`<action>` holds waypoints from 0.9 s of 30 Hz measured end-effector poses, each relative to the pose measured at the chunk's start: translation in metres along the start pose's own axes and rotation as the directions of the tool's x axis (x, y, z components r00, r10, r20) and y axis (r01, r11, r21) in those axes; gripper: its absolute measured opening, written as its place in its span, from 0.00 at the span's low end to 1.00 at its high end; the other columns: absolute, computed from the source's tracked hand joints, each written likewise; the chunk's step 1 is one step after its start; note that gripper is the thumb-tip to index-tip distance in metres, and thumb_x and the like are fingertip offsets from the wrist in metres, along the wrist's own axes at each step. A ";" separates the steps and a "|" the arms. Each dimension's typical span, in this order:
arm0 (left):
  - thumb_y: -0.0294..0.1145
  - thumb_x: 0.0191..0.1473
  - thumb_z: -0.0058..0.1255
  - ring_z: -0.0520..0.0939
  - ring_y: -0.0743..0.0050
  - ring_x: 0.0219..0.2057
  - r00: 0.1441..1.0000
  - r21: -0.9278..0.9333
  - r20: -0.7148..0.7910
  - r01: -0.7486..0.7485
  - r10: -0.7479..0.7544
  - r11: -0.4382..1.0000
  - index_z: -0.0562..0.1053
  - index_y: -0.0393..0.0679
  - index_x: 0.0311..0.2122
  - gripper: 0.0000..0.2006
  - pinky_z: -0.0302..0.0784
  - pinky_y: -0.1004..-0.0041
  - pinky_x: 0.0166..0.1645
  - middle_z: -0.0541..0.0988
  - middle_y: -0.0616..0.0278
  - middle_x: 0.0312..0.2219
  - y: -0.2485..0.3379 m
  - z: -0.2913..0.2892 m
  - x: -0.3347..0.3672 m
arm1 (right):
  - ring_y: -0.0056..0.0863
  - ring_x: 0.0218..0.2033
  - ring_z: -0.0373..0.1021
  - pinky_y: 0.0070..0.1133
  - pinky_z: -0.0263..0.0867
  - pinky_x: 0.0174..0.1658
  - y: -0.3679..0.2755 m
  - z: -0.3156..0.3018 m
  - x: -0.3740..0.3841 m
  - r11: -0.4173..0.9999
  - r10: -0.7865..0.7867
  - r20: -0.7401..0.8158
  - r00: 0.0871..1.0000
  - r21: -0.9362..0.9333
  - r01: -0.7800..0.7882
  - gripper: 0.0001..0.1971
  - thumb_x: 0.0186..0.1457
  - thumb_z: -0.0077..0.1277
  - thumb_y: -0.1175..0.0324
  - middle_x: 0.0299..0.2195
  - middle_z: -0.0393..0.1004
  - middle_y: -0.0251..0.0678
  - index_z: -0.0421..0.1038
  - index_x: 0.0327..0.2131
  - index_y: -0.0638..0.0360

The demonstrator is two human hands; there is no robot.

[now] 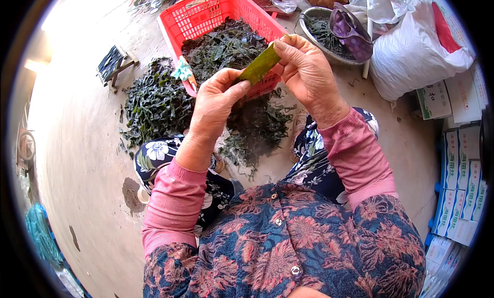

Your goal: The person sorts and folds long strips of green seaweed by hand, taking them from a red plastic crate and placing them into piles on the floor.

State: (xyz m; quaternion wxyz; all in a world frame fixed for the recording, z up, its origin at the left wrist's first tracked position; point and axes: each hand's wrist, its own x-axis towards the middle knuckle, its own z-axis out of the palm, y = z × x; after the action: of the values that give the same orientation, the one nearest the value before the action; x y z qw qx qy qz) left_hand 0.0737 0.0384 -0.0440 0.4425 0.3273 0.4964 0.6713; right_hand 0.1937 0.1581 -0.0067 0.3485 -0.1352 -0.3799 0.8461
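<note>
A flat green strip of seaweed is stretched between my two hands, above the near end of a red plastic basket. My left hand pinches its lower left end between thumb and fingers. At the upper right end, my right hand grips it the same way. Dark seaweed fills much of the basket below. A loose pile of seaweed lies on the floor left of the basket, and another heap lies between my feet.
A small rack with dark strips stands at the far left. Right of the basket are a metal basin of seaweed and a large white sack. Stacked printed boxes line the right edge. Teal netting lies at the lower left.
</note>
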 end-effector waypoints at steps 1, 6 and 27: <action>0.24 0.48 0.47 0.74 0.82 0.26 1.000 -0.051 0.008 0.003 -0.002 0.999 0.69 0.38 0.34 0.06 0.70 0.80 0.36 0.75 0.65 0.26 0.001 -0.002 -0.001 | 0.17 0.25 0.68 0.13 0.67 0.27 0.000 -0.001 0.000 1.000 -0.006 -0.032 0.999 -0.016 0.005 0.04 0.48 0.48 0.75 0.26 0.69 0.31 0.64 0.29 0.59; 0.23 0.47 0.47 0.76 0.78 0.27 0.996 -0.219 -0.088 -0.031 0.012 0.975 0.68 0.38 0.33 0.06 0.72 0.82 0.33 0.75 0.61 0.26 0.005 -0.006 0.000 | 0.12 0.21 0.65 0.09 0.65 0.23 0.003 -0.008 0.004 0.975 -0.110 -0.143 0.984 -0.209 0.078 0.07 0.48 0.49 0.74 0.25 0.68 0.28 0.63 0.31 0.58; 0.25 0.44 0.51 0.67 0.89 0.14 0.827 0.178 -0.539 -0.074 0.160 0.981 0.72 0.39 0.31 0.06 0.64 0.87 0.18 0.72 0.69 0.18 -0.003 -0.082 -0.006 | 0.19 0.22 0.65 0.17 0.62 0.26 0.087 -0.011 0.022 0.290 -0.161 0.307 0.938 -0.894 0.342 0.04 0.46 0.48 0.74 0.20 0.69 0.36 0.67 0.28 0.63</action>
State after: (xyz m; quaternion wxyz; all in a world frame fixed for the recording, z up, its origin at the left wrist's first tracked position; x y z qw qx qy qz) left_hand 0.0044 0.0018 -0.0706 0.2132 0.1825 0.6306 0.7236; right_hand 0.1410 0.1384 -0.0772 0.3039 -0.1821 -0.8387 0.4136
